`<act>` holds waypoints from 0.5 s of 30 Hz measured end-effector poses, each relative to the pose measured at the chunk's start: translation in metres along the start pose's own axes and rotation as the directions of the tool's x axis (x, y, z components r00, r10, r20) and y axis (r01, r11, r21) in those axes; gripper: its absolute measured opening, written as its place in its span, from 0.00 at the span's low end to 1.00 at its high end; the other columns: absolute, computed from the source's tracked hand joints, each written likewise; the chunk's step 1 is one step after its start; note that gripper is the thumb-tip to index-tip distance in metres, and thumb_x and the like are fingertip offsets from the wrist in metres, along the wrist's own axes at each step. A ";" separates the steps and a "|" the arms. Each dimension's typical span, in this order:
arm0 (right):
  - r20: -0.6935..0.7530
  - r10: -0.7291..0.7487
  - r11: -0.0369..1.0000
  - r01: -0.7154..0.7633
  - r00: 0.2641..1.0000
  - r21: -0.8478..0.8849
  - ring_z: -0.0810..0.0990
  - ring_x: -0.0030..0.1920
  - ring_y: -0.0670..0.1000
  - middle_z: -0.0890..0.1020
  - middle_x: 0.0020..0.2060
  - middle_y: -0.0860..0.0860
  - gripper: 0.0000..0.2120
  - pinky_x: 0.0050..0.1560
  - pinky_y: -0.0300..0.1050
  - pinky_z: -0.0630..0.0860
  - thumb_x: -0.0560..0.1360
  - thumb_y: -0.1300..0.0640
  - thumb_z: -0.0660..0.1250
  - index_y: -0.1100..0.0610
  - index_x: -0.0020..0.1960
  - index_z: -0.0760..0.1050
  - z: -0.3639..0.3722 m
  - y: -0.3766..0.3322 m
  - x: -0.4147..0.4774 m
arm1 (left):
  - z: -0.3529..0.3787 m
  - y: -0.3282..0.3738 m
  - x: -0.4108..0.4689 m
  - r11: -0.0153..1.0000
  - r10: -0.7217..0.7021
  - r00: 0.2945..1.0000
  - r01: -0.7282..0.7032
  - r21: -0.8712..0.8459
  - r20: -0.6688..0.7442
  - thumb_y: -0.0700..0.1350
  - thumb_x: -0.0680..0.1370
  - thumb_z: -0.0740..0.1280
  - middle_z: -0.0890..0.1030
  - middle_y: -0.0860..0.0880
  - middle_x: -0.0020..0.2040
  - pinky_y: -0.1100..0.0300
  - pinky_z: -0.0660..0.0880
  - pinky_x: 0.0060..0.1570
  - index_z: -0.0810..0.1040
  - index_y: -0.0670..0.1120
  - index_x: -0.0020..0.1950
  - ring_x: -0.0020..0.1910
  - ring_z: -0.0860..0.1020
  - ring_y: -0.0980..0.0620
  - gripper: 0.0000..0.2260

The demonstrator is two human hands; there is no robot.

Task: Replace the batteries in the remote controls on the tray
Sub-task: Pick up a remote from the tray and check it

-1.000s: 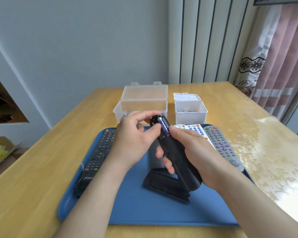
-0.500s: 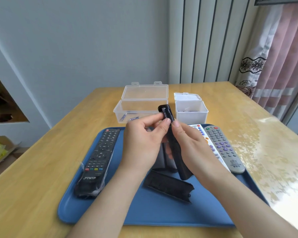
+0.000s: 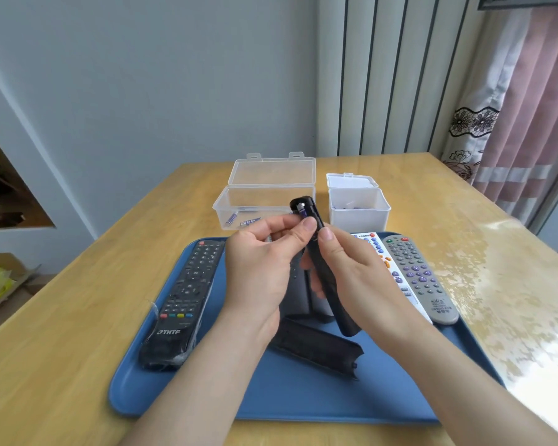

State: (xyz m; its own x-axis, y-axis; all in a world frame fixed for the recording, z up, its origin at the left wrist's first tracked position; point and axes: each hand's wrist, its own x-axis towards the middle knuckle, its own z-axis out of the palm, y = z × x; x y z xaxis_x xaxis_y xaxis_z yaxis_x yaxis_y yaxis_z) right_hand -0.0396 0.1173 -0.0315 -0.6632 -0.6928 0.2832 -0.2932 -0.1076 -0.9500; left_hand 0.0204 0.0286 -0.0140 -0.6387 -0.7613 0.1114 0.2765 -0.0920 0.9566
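Observation:
My right hand [image 3: 356, 278] grips a slim black remote [image 3: 327, 278] tilted upright above the blue tray [image 3: 303, 400]. A purple battery [image 3: 303, 212] shows in its open compartment near the top. My left hand [image 3: 258, 272] pinches at that battery with thumb and forefinger. The remote's black cover [image 3: 316, 349] lies loose on the tray below. A black THTF remote [image 3: 184, 304] lies at the tray's left; a white remote [image 3: 384, 262] and a grey remote [image 3: 419, 278] lie at its right. A dark remote [image 3: 298, 297] lies under my hands.
Behind the tray stand a clear open box [image 3: 255, 204] holding a few batteries and a white open box [image 3: 358, 209] with batteries inside. The wooden table [image 3: 78, 317] extends left and right. A curtain [image 3: 529, 107] hangs at the right.
The black remote has been raised and turned more upright, and both hands moved up and away from me with it. My left fingers stay at the battery end.

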 end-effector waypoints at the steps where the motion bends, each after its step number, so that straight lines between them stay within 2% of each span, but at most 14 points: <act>1: 0.009 0.028 0.998 -0.028 1.000 0.048 0.71 0.28 0.46 0.76 0.33 0.49 0.16 0.29 0.34 0.68 0.84 0.53 0.52 0.50 0.46 0.77 -0.001 -0.002 0.000 | 0.001 0.002 -0.001 1.000 -0.006 1.000 0.006 -0.013 0.010 0.35 0.73 0.72 0.76 0.53 0.26 0.71 0.63 0.18 0.81 0.35 0.47 0.19 0.68 0.60 0.04; 3: 0.012 0.031 0.998 -0.032 0.999 0.058 0.71 0.27 0.46 0.76 0.31 0.49 0.17 0.28 0.34 0.68 0.84 0.54 0.52 0.53 0.43 0.76 -0.001 -0.004 0.000 | 0.002 0.005 -0.003 1.000 -0.007 1.000 0.007 -0.026 0.025 0.34 0.74 0.71 0.76 0.49 0.29 0.71 0.61 0.16 0.80 0.36 0.45 0.18 0.67 0.59 0.03; 7: -0.013 -0.020 1.000 0.020 1.000 0.001 0.71 0.28 0.45 0.74 0.30 0.49 0.17 0.29 0.33 0.67 0.84 0.55 0.52 0.50 0.42 0.75 0.001 -0.002 0.000 | 0.001 0.003 -0.004 0.999 0.005 0.999 -0.004 -0.040 0.031 0.34 0.74 0.71 0.77 0.48 0.31 0.71 0.62 0.16 0.80 0.35 0.46 0.20 0.69 0.59 0.02; 9: -0.037 -0.048 0.998 0.046 0.998 -0.045 0.71 0.29 0.45 0.75 0.31 0.48 0.16 0.30 0.33 0.68 0.84 0.54 0.52 0.46 0.43 0.74 0.001 0.001 0.001 | 0.000 -0.001 -0.001 0.999 0.042 0.999 -0.042 -0.001 0.026 0.35 0.73 0.72 0.80 0.50 0.32 0.69 0.69 0.21 0.81 0.36 0.46 0.25 0.74 0.59 0.04; 12: -0.057 -0.075 0.992 0.069 0.996 -0.108 0.72 0.32 0.45 0.76 0.35 0.48 0.15 0.36 0.37 0.69 0.84 0.51 0.52 0.41 0.51 0.76 0.001 0.007 0.003 | -0.004 -0.005 0.005 0.994 0.098 0.995 -0.099 0.053 0.020 0.36 0.72 0.73 0.83 0.51 0.36 0.70 0.74 0.36 0.82 0.39 0.46 0.35 0.79 0.60 0.04; 13: -0.059 -0.084 0.989 0.076 0.995 -0.123 0.73 0.33 0.45 0.76 0.35 0.47 0.15 0.37 0.38 0.69 0.84 0.51 0.52 0.41 0.54 0.77 0.001 0.008 0.003 | -0.005 -0.005 0.006 0.993 0.099 0.995 -0.100 0.058 0.022 0.36 0.72 0.73 0.84 0.51 0.37 0.69 0.75 0.37 0.83 0.41 0.46 0.37 0.80 0.59 0.04; 15: -0.066 -0.093 0.987 0.083 0.993 -0.140 0.73 0.34 0.45 0.76 0.35 0.47 0.15 0.37 0.36 0.69 0.84 0.51 0.52 0.40 0.54 0.76 0.002 0.007 0.002 | -0.004 -0.004 0.006 0.994 0.091 0.995 -0.092 0.057 0.028 0.36 0.73 0.73 0.84 0.50 0.36 0.70 0.73 0.33 0.82 0.41 0.47 0.32 0.78 0.59 0.05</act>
State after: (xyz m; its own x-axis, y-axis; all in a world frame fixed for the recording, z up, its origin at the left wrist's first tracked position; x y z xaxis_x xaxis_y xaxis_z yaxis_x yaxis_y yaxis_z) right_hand -0.0414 0.1139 -0.0379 -0.6771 -0.6310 0.3787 -0.4410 -0.0640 -0.8952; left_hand 0.0187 0.0221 -0.0187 -0.6311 -0.7480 0.2054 0.2927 0.0155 0.9561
